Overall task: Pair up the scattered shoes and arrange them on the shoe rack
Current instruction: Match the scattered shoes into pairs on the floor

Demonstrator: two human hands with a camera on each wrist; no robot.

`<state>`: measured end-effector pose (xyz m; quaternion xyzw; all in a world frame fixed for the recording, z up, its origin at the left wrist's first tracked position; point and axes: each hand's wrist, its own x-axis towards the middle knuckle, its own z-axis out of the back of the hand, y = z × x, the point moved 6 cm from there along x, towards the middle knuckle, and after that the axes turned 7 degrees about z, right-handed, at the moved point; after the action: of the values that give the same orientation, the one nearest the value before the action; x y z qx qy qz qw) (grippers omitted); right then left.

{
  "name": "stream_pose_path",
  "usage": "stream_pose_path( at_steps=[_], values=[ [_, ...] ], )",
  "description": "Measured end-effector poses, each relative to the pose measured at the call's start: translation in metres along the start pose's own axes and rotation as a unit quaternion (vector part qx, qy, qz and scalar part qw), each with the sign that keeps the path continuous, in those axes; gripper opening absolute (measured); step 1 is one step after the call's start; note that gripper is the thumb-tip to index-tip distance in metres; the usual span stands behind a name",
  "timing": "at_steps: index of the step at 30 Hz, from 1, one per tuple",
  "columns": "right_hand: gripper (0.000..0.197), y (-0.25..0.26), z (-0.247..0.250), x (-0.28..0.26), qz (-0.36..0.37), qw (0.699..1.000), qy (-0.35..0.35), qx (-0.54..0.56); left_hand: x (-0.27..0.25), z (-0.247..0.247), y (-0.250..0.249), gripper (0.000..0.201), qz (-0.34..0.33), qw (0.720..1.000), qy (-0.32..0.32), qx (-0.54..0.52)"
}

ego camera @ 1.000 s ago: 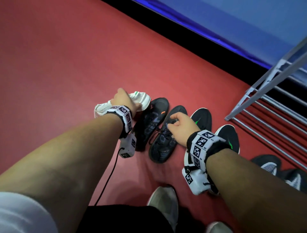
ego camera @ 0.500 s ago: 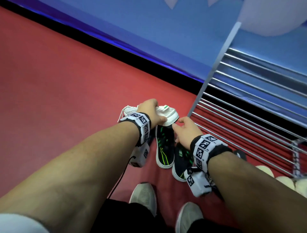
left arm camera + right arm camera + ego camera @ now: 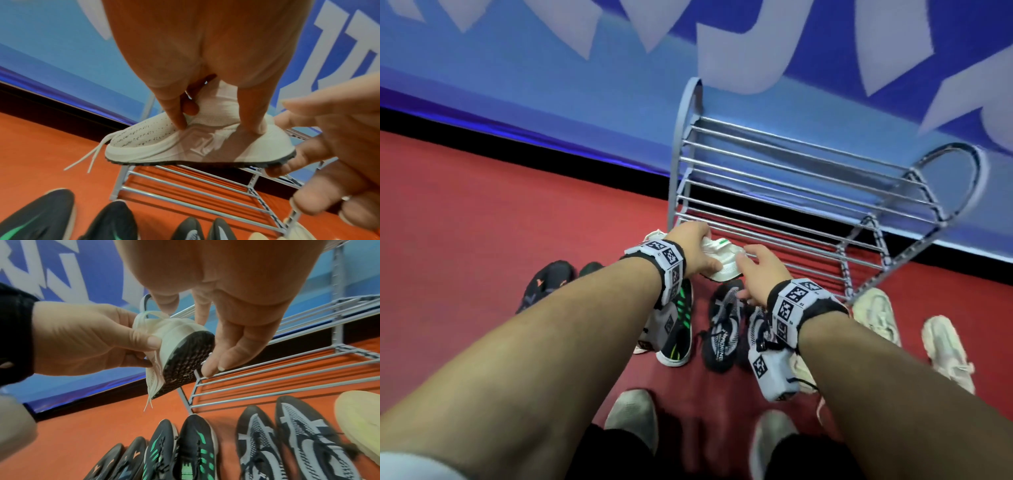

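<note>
now white shoe [image 3: 185, 142] hangs under left hand [image 3: 693, 248] grip

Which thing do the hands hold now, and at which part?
The left hand grips the white shoe by its upper; the right hand touches its heel with straight fingers.

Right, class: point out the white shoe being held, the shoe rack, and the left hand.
white shoe [image 3: 144, 142]: left wrist view, on its perforated toe.
shoe rack [image 3: 791, 164]: head view, on an upper rail.
left hand [image 3: 82, 340]: right wrist view, on its back.
</note>
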<state>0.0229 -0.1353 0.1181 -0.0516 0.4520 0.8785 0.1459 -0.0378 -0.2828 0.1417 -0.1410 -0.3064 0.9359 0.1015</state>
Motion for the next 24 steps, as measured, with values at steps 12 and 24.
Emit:
stream_pose_path(
  at_steps=[12,24],
  values=[
    [0.042,-0.111,0.091,0.007,-0.149,0.985,-0.084,0.029,0.009,-0.109,-0.097,0.037,-0.071,0.993,0.090,0.017],
    [0.044,-0.187,0.165,0.013,-0.202,0.977,-0.040,-0.057,0.040,-0.209,-0.171,0.039,-0.139,0.979,0.144,0.041]
  ],
)
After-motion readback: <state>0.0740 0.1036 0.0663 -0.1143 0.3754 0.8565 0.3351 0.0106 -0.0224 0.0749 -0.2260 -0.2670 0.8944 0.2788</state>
